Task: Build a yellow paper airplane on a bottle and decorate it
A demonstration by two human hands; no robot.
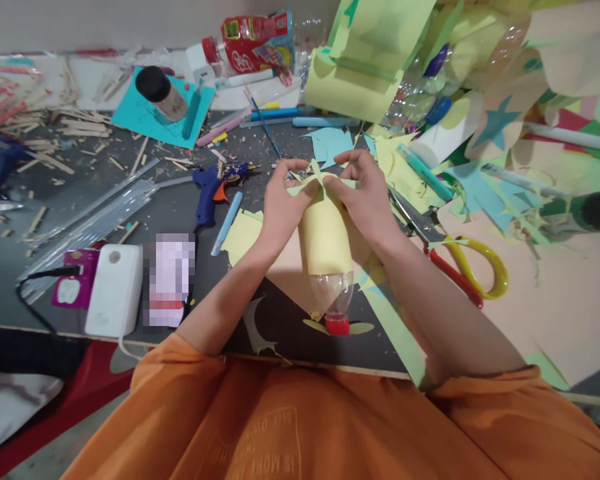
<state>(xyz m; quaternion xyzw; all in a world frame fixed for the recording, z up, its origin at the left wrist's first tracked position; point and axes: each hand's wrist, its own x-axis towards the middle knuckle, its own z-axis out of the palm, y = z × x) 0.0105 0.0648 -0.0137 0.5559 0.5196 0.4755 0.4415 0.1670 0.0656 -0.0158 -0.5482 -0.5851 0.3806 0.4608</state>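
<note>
A clear plastic bottle (333,293) lies on the table with its red cap (337,325) toward me. Yellow paper (329,233) is wrapped around its body. At the bottle's far end sits a pale green paper cutout (318,175) with pointed arms. My left hand (293,197) pinches the cutout from the left, thumb near its centre. From the right, my right hand (363,193) pinches it too, and the two thumbs nearly meet. My fingers partly cover the cutout and the bottle's far end. Green leaf-shaped paper (364,327) shows on both sides of the cap.
Left of my hands lie a blue glue gun (213,187) and clear glue sticks (100,217). Scissors (455,263) with red and yellow handles lie to the right, among paper scraps. A white power adapter (114,290) is near the front edge. Markers and a red-labelled bottle (255,43) are behind.
</note>
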